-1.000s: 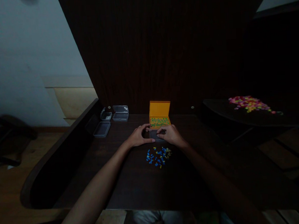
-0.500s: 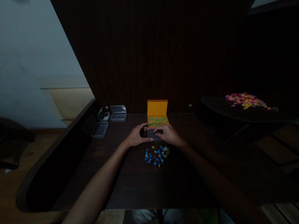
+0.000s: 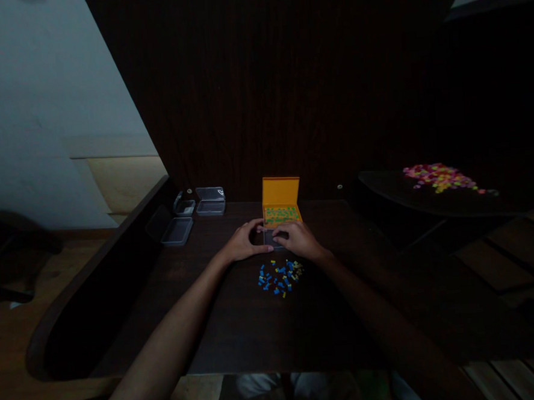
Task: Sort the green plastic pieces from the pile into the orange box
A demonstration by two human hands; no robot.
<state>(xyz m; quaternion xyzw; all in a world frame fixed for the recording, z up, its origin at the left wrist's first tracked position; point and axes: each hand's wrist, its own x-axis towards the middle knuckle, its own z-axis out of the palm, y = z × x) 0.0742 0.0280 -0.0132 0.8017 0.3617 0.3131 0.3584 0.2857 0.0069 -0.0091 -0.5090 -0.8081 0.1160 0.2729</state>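
My left hand (image 3: 243,242) and my right hand (image 3: 299,240) meet over a small clear plastic box (image 3: 272,239) on the dark table (image 3: 238,328). Both sets of fingers curl round the box's edges. Just behind it stands an open orange box (image 3: 281,202) with its lid raised and small green and yellow pieces inside. In front of my hands lies a loose scatter of small blue and yellow pieces (image 3: 278,276).
Several clear plastic cases (image 3: 178,231) lie at the table's back left, one (image 3: 211,201) further back. A pile of pink and yellow pieces (image 3: 440,178) sits on a dark side surface at right. A dark panel rises behind the table.
Both hands stay on the clear box. My right fingers have crept a little further left over it. The view has shifted slightly.
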